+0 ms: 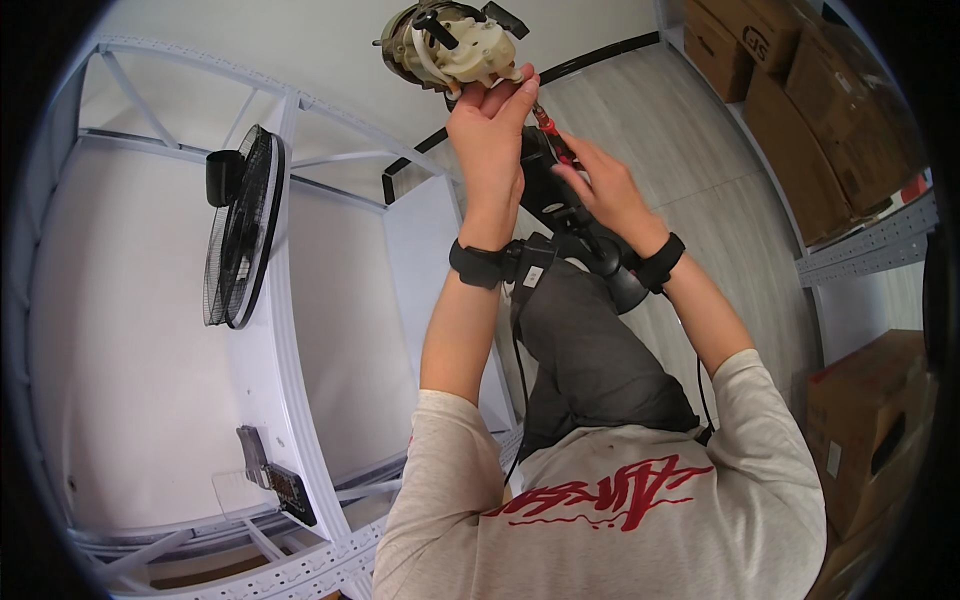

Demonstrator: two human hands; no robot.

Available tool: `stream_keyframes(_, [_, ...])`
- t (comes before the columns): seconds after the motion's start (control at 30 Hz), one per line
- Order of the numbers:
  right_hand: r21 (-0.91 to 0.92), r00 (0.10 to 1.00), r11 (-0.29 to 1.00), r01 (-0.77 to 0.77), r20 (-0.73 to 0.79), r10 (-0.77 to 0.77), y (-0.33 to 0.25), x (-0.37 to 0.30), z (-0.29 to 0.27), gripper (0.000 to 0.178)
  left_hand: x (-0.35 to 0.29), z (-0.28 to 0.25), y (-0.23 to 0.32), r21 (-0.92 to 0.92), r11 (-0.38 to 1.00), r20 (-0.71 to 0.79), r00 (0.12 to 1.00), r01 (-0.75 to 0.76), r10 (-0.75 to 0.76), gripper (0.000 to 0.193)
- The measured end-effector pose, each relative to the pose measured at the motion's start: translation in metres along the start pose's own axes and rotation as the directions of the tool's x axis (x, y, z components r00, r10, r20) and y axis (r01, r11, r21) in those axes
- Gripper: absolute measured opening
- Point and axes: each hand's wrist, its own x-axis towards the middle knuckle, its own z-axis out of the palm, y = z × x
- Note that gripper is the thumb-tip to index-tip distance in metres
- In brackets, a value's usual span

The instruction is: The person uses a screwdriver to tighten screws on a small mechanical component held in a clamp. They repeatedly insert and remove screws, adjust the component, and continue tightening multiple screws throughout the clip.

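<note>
Near the top of the view, an exposed fan motor (478,48) with a cream plastic gear housing and a black knob post sits on a black fan stand (545,185). My left hand (488,130) is raised to its underside, with thumb and fingers pinched at the lower edge of the cream housing. In my right hand (608,192), a screwdriver (547,122) with a red handle points up toward that same lower edge. Its tip is hidden behind my left fingers, so contact with a screw cannot be made out.
At left stands a white metal shelf (305,420) carrying a black fan grille (245,235) and a small dark panel (290,490). Cardboard boxes (800,145) fill a rack at right, with another brown box (865,425) below. A round black base (625,290) lies by my legs.
</note>
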Motion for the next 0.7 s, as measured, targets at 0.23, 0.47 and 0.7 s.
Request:
stream_keyframes(0.23, [0.056, 0.981, 0.979, -0.195, 0.001, 0.195, -0.001, -0.002, 0.002, 0.049, -0.002, -0.002, 0.003, -0.013, 1.0, 0.024, 1.0, 0.002, -0.002, 0.037])
stream_keyframes(0.47, [0.137, 0.997, 0.989, -0.059, 0.058, 0.052, 0.007, -0.001, -0.011, 0.049, 0.001, -0.003, 0.002, -0.015, 1.0, 0.04, 0.999, 0.001, 0.0, 0.037])
stream_keyframes(0.7, [0.095, 0.994, 0.989, -0.11, -0.014, 0.112, -0.001, 0.002, -0.003, 0.05, 0.001, -0.001, 0.003, -0.016, 1.0, 0.024, 0.999, 0.024, -0.024, 0.036])
